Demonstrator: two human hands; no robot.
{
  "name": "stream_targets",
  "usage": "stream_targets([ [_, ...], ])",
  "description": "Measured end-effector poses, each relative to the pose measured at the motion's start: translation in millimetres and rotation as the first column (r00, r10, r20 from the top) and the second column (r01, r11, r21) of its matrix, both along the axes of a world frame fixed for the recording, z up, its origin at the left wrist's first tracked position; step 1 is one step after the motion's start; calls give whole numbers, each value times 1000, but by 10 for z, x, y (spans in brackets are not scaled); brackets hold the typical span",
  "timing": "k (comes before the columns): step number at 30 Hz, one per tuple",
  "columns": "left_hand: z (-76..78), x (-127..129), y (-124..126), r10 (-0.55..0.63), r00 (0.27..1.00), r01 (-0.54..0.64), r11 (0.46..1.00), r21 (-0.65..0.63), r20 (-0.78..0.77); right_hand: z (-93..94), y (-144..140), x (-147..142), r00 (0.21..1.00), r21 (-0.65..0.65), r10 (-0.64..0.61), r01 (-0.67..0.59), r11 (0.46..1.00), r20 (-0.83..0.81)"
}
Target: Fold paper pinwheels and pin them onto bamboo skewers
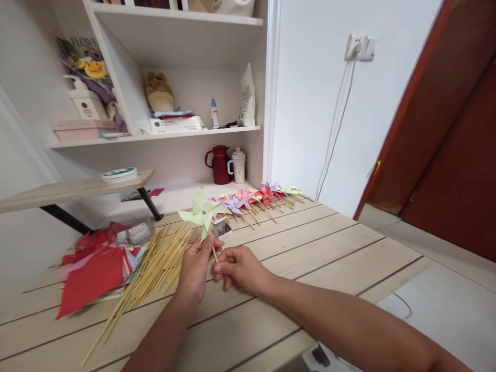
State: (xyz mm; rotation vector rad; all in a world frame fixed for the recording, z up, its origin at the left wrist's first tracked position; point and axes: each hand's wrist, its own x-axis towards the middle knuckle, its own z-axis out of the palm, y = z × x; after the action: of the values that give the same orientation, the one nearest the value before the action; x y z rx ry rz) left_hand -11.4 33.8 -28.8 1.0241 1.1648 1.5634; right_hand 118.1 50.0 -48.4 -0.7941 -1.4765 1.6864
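Near the pale wooden worktop's (329,258) left edge lie red paper sheets (93,274) and thin bamboo sticks (155,268). At its middle, the left hand (196,268) and right hand (240,268) both pinch the stick of a light-green paper pinwheel (201,212); finished colourful pinwheels (259,196) line the back edge.

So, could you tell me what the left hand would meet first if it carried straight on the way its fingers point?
Probably the small box of pins: the left hand, pinching the green pinwheel stick, points up and away toward it. Depth is unclear.

pinwheel stick (214,254) mostly hidden by fingers (217,267)
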Motion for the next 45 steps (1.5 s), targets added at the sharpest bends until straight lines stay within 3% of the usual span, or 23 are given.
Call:
stream_targets([
  [4,-31,-11,10,-94,988,96,995,7,-120,-14,33,11,998,17,-59,59,998,-34],
  [12,-67,-8,16,-139,971,145,989,18,-194,41,52,73,995,49,-84,86,995,-49],
  [19,-95,-17,59,-59,998,59,998,15,-10,35,33,96,999,40,-43,42,998,19],
  [26,-101,-52,74,-26,992,25,1000,4,120,-6,49,89,997,64,-52,56,996,-59],
  [32,-115,-45,81,2,990,-2,1000,3,138,-11,45,101,998,96,-64,65,993,-19],
  [38,-107,-37,63,17,996,-18,1000,11,85,2,31,87,994,90,-111,109,990,22],
  [45,-132,-48,74,-45,993,54,995,82,-107,106,52,144,984,149,-176,168,974,40],
])
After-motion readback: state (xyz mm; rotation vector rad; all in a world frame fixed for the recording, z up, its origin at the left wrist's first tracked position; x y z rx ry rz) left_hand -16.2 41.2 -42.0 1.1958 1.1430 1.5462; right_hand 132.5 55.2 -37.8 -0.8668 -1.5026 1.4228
